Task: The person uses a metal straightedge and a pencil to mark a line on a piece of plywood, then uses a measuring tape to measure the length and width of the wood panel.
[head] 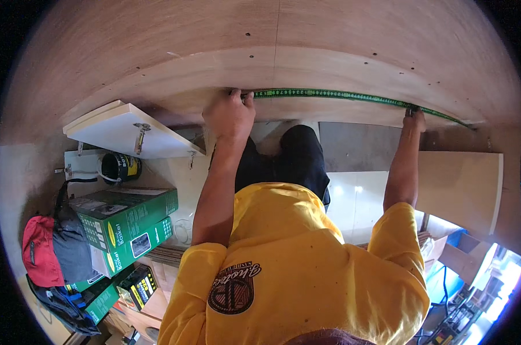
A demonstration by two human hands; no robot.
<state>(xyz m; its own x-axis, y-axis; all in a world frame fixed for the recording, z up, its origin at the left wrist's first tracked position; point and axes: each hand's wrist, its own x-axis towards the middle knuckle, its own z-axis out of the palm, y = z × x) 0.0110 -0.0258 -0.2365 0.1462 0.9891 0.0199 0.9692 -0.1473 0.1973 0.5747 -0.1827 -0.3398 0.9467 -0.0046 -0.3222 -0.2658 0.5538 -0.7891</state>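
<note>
A green measuring tape blade (329, 93) lies stretched along a plywood panel (312, 64). My left hand (231, 113) pinches it near its left end between thumb and fingers. Farther right, my right hand (415, 118) is closed at the lower edge of the blade, gripping a small dark object that I cannot make out. The blade runs on past this hand to the right and reaches the panel's far right part. Several screw heads or holes dot the plywood.
White cabinet doors (114, 129) with metal hinges stand at the left. Below them are a black bucket (120, 168), green boxes (127, 215) and a red and grey bag (55, 250). A pale board (459, 185) is at the right, with clutter beyond it.
</note>
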